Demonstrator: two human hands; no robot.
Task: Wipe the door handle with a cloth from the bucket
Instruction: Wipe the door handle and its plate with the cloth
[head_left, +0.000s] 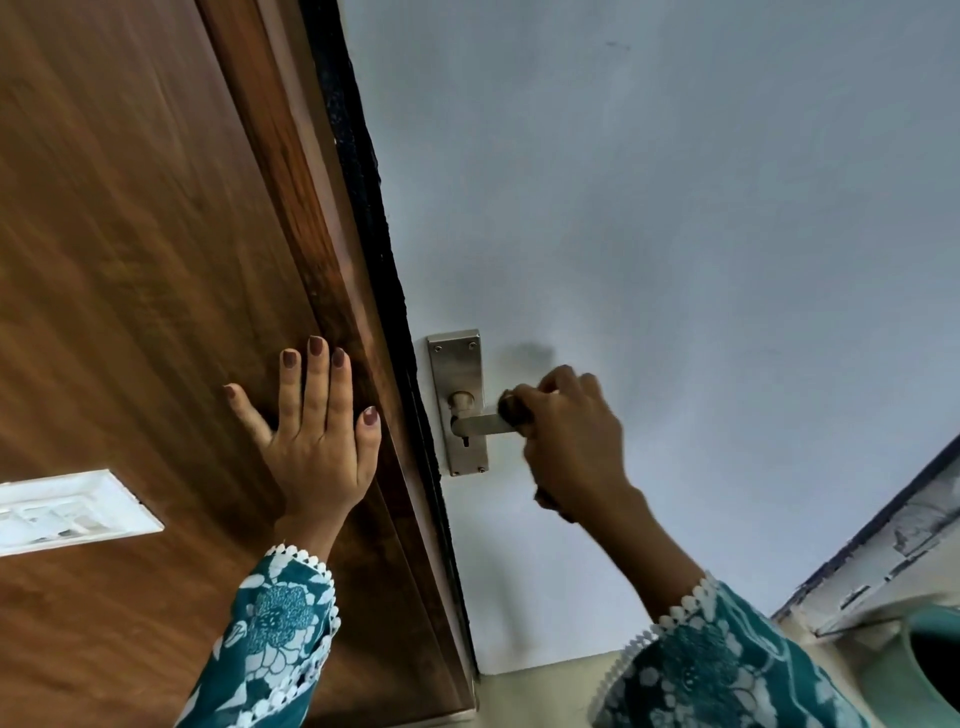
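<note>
A steel lever door handle on a tall steel backplate sits on the pale blue-grey door, close to its left edge. My right hand is closed around the outer end of the lever with a dark brown cloth bunched in it. A bit of the cloth also pokes out under the wrist. My left hand lies flat with fingers spread on the brown wooden panel left of the door edge and holds nothing. Part of a pale green bucket shows at the lower right corner.
A white switch plate is set in the wooden panel at the far left. A dark strip runs between the wood and the door. A chipped white frame edge crosses the lower right above the bucket.
</note>
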